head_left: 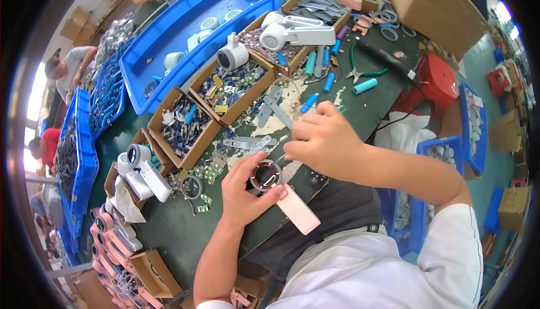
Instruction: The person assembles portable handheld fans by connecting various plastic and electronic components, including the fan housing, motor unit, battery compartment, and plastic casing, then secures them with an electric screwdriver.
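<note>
My left hand (243, 190) is wrapped round the round head of a pink handheld fan (299, 212). The fan's dark, ringed face is turned up, and its pink handle points toward my lap. Just above and to the right, my right hand (326, 140) is closed on a thin tool with a green end (341, 108). Its thin shaft seems to reach toward the fan head; most of it is hidden by my fingers. Beyond my hands, grey plastic strips (274, 106) and a blue battery cell (309, 103) lie on the dark green table (236, 241).
Cardboard trays of small parts (185, 120) and a large blue bin (132, 81) line the far side. White fans (149, 177) stand left, with pink fans (107, 241) below them. Green-handled pliers (360, 73) and a black corded tool (388, 59) lie right. Other people work beyond.
</note>
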`<control>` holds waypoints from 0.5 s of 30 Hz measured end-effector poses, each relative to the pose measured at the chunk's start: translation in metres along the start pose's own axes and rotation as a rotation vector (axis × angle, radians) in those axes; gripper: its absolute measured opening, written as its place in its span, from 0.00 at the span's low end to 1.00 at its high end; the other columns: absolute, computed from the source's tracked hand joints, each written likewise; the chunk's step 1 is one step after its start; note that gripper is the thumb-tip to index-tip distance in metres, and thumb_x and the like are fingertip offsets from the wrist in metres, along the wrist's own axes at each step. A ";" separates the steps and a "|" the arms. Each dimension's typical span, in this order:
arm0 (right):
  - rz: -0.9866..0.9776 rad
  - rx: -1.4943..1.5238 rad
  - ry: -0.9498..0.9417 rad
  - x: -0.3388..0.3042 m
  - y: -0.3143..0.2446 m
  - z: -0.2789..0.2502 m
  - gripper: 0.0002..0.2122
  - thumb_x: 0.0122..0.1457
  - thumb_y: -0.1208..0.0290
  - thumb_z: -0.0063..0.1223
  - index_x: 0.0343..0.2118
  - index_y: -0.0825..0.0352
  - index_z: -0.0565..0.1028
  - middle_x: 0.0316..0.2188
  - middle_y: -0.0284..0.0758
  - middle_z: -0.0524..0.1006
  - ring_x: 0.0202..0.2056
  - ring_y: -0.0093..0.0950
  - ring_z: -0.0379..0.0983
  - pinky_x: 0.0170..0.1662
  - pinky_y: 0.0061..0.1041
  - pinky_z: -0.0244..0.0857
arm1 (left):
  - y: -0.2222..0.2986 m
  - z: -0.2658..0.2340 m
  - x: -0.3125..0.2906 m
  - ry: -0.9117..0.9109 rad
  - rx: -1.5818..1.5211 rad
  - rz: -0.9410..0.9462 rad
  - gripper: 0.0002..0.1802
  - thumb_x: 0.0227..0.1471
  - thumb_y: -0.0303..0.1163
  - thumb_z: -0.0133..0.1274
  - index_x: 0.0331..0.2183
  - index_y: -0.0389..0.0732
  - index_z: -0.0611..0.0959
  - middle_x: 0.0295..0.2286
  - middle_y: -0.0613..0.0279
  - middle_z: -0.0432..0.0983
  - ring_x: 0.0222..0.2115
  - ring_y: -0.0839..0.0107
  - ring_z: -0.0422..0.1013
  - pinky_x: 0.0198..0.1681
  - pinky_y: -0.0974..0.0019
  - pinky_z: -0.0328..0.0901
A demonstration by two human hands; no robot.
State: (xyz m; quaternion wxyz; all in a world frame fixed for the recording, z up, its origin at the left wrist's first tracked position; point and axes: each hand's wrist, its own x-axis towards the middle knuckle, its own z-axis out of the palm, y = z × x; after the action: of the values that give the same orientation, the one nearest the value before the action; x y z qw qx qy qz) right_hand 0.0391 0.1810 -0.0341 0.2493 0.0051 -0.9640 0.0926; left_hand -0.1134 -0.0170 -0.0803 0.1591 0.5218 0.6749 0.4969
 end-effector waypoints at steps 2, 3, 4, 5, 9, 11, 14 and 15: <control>0.002 -0.139 0.003 0.004 -0.003 -0.015 0.06 0.47 0.70 0.62 0.30 0.55 0.80 0.27 0.24 0.73 0.33 0.24 0.73 0.40 0.31 0.58 | 0.009 -0.009 0.001 -0.085 0.058 -0.001 0.43 0.35 0.34 0.73 0.55 0.37 0.77 0.48 0.48 0.78 0.45 0.58 0.78 0.48 0.60 0.72; 0.042 -0.089 0.019 0.006 -0.009 -0.023 0.12 0.47 0.75 0.61 0.36 0.58 0.81 0.28 0.27 0.74 0.34 0.29 0.75 0.38 0.32 0.63 | 0.014 -0.012 0.002 -0.125 0.066 0.025 0.45 0.36 0.33 0.72 0.58 0.37 0.74 0.49 0.48 0.77 0.46 0.53 0.76 0.50 0.59 0.71; 0.086 -0.014 0.019 0.006 -0.016 -0.028 0.13 0.46 0.77 0.59 0.38 0.60 0.81 0.28 0.29 0.74 0.33 0.31 0.75 0.36 0.33 0.64 | 0.012 -0.013 0.000 -0.104 0.063 0.016 0.45 0.36 0.33 0.72 0.58 0.37 0.74 0.49 0.48 0.77 0.46 0.53 0.76 0.50 0.59 0.71; 0.131 0.060 0.016 0.004 -0.022 -0.030 0.15 0.46 0.78 0.57 0.39 0.62 0.81 0.28 0.31 0.75 0.33 0.33 0.75 0.35 0.34 0.66 | 0.009 -0.013 -0.002 -0.122 0.047 0.027 0.45 0.36 0.32 0.72 0.58 0.37 0.73 0.49 0.48 0.77 0.47 0.52 0.76 0.51 0.58 0.70; 0.272 0.325 -0.072 -0.012 -0.057 -0.032 0.16 0.51 0.77 0.59 0.45 0.60 0.80 0.24 0.32 0.75 0.22 0.34 0.75 0.24 0.32 0.69 | 0.003 -0.009 -0.003 -0.009 0.029 0.028 0.39 0.35 0.33 0.72 0.52 0.39 0.78 0.42 0.54 0.79 0.42 0.54 0.76 0.45 0.58 0.71; 0.256 0.335 -0.147 -0.020 -0.069 -0.026 0.14 0.54 0.76 0.61 0.44 0.59 0.81 0.23 0.31 0.74 0.22 0.33 0.75 0.23 0.31 0.68 | 0.008 -0.009 0.001 0.068 0.080 0.052 0.32 0.32 0.34 0.73 0.44 0.40 0.81 0.35 0.58 0.78 0.36 0.57 0.75 0.40 0.57 0.69; 0.273 0.389 -0.095 -0.021 -0.079 -0.011 0.11 0.55 0.72 0.62 0.42 0.58 0.82 0.21 0.30 0.72 0.21 0.31 0.73 0.23 0.31 0.68 | 0.010 -0.008 0.002 0.081 0.109 0.064 0.32 0.30 0.32 0.72 0.43 0.40 0.82 0.34 0.57 0.78 0.36 0.56 0.75 0.40 0.58 0.69; 0.285 0.392 -0.095 -0.023 -0.080 -0.009 0.10 0.55 0.71 0.62 0.42 0.58 0.82 0.21 0.30 0.72 0.20 0.30 0.73 0.23 0.30 0.67 | 0.009 -0.007 0.001 0.078 0.105 0.062 0.32 0.30 0.32 0.72 0.43 0.40 0.82 0.34 0.57 0.78 0.36 0.56 0.75 0.40 0.58 0.69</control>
State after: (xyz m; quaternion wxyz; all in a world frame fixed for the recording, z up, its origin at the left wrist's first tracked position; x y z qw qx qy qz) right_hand 0.0678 0.1029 -0.0229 0.1822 -0.0781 -0.9292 0.3118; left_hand -0.1141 -0.0202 -0.0689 0.0896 0.5304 0.6891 0.4856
